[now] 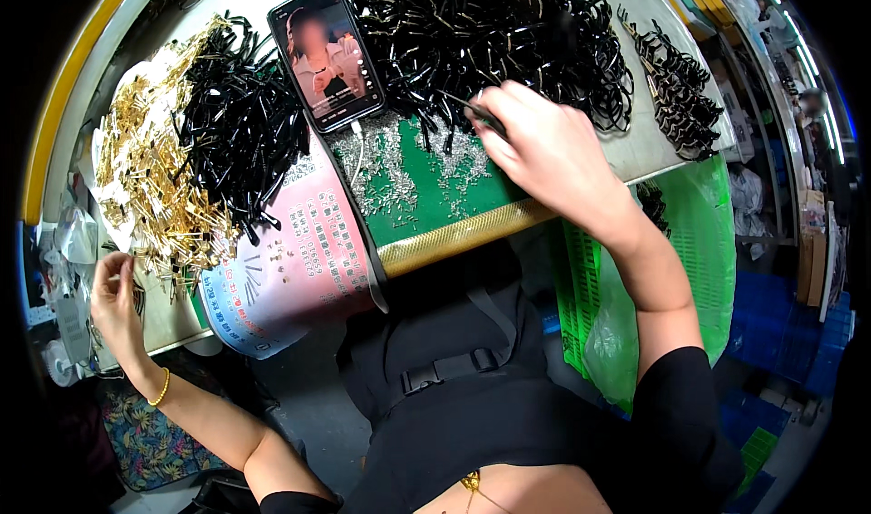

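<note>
My right hand [544, 142] is closed around a thin, dark pointed tool [488, 117], its tip at the front edge of a large heap of glossy black curved strips [472, 33] that look like eyeglass temples. My left hand [115, 287] is at the left edge of the table, thumb and fingers pinched together beside a pile of small gold metal pieces [154, 169]. Whatever those fingers hold is too small to make out. Between the gold pile and the phone lies a second heap of black strips [240, 124]. Tiny silver metal bits [386, 183] are scattered on the green mat [426, 219].
A phone [328, 56] plugged into a white cable [357, 142] shows a person on its screen. A printed pink and blue sheet [290, 269] hangs over the table's front edge. Patterned black strips [676, 92] lie far right. Below stands a green basket [708, 269] with a plastic bag.
</note>
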The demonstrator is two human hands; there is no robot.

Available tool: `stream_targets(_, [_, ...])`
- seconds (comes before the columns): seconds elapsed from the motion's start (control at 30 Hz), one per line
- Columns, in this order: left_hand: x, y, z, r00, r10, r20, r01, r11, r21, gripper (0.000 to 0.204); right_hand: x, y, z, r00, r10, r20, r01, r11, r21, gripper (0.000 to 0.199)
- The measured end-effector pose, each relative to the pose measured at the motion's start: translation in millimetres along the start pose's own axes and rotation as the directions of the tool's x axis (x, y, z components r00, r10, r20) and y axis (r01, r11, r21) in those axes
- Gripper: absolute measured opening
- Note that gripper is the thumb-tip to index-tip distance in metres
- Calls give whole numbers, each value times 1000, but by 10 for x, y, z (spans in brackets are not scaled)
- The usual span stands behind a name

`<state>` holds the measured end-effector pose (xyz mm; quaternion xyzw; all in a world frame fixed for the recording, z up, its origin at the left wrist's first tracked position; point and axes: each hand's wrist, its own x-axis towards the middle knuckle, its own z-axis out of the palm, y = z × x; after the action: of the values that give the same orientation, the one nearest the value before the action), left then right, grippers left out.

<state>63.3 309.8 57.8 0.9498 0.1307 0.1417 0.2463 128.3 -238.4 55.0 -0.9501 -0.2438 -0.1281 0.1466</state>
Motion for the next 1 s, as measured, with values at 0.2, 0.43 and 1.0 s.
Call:
stream_targets(0.2, [-421,1243,157,973,230,30,-202,905,-374,12,682,-67,394,984,-176,-19,166,956,-240,12])
stream_targets(0.43, [-945,1767,1381,939,288,186,-209,911,-356,9,362,-51,-49,983,-114,-142,108,993,-50,14])
stream_targets(1.0, [-1555,2454,1562,776,289,561,491,282,-825,31,-481,-226,-256,916,268,299,-385,374,844,9])
